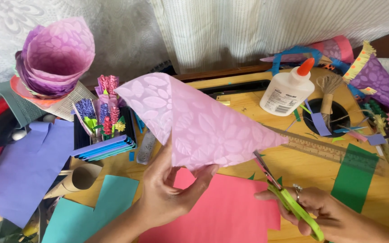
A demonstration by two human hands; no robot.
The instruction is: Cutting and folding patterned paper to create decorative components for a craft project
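Note:
My left hand (167,191) pinches the lower edge of a pink sheet of paper (199,119) embossed with leaf shapes, curled into a cone above the table. To its right, my right hand (327,211) grips green-handled scissors (289,200), whose blades point up-left toward the bottom edge of the pink paper. A ring sits on one finger of that hand. Under both hands lies a flat coral-pink sheet (226,211).
A white glue bottle (288,90) with an orange cap, a twine spool (327,96), a wooden ruler (316,144) and green paper (354,177) lie on the wooden table (311,173). Left: purple paper cones (55,58), paper flowers (102,110), a cardboard tube (79,177), purple and teal sheets.

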